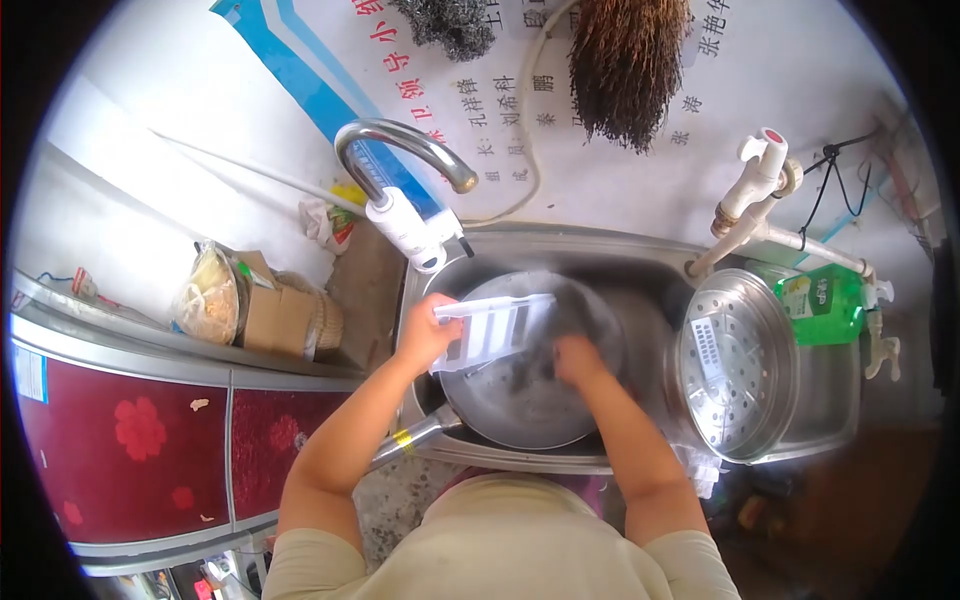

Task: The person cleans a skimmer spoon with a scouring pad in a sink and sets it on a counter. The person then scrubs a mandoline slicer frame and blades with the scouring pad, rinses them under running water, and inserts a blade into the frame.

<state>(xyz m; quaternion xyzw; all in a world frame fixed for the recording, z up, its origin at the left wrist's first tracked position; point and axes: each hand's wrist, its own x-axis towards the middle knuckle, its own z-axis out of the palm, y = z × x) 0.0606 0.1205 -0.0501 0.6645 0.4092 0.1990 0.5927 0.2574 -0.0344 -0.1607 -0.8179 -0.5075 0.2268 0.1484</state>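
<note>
A translucent white, slotted plastic frame [499, 331] is tilted over the wide, round grey metal pan [530, 430], its left end pinched between the thumb and fingers of the person's left hand [428, 335]. The right hand [577, 360] reaches down over the middle of the pan, its fingers bunched, though I can't tell whether they grip anything. The pan sits in the stainless-steel sink [648, 325] below a curved chrome tap [405, 140], with a round, perforated silvery steamer tray [755, 345] leaning to the right, beside a bottle of green liquid [825, 305].
</note>
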